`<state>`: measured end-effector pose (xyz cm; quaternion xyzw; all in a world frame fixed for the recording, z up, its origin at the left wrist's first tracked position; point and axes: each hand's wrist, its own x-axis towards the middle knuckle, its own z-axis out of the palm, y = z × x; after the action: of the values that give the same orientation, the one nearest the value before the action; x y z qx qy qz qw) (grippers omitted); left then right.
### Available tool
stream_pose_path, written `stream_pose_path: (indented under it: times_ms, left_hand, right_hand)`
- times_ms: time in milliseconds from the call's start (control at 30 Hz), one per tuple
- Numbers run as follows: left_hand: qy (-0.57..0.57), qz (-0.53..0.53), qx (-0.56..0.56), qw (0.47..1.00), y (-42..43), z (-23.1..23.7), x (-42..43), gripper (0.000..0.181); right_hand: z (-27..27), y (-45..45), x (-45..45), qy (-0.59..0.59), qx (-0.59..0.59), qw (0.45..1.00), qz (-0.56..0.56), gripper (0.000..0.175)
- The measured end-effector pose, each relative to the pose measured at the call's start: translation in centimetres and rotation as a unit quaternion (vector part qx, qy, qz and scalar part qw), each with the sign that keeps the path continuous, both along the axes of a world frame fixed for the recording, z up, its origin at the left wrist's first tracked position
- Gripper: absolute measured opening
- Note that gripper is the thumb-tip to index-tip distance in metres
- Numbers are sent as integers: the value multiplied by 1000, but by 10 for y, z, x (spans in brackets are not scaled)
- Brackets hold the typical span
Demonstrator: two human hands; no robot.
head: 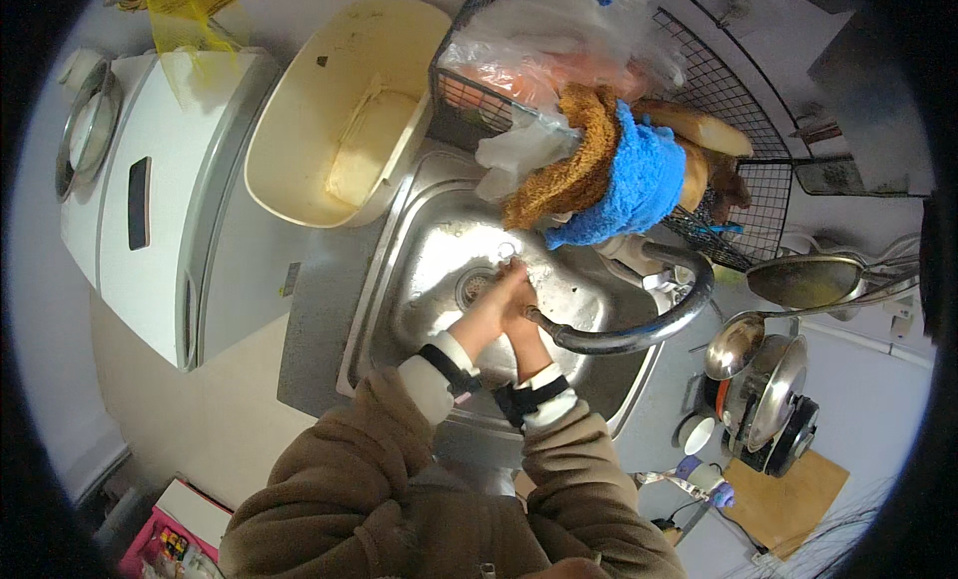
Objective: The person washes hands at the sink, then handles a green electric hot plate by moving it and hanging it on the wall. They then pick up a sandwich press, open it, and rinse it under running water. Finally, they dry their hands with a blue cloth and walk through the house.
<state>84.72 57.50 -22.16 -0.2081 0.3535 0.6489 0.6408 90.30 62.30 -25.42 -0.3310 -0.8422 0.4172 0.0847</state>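
My left hand (500,295) and my right hand (521,313) are pressed together over the stainless steel sink (359,332). The end of a curved metal faucet (636,343) is right at my right hand. Just left of my fingers, the drain strainer (476,286) shows in the basin's floor. My fingers overlap and are partly hidden, so their grip is unclear. No object shows between the palms. Dark bands circle both wrists over white cuffs and brown sleeves.
A cream plastic tub (299,152) stands beyond the sink's left corner, beside a white refrigerator (161,205). Blue cloth (644,175) and brown cloth (557,175) hang off a black wire rack (767,212). At right are a ladle (737,347), a lidded pot (775,392) and a white cup (697,434).
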Motion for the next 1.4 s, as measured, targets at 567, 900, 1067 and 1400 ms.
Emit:
stream_pose_path:
  times_ms: [567,900,1067,1400]
  left_hand:
    - [365,-178,-73,911,11,18,-2,64]
    - [546,-238,-92,798,36,-21,25,64]
    - [144,91,-34,985,-7,-7,7,55]
    - [-27,105,210,972,14,-37,22,43]
  right_hand:
    - [56,-13,7,229,-602,712,-280,65]
    - [23,21,-2,274,-580,682,-352,54]
    - [7,6,-34,96,-497,817,-277,47]
    - [34,20,-9,10,88,988,-126,28]
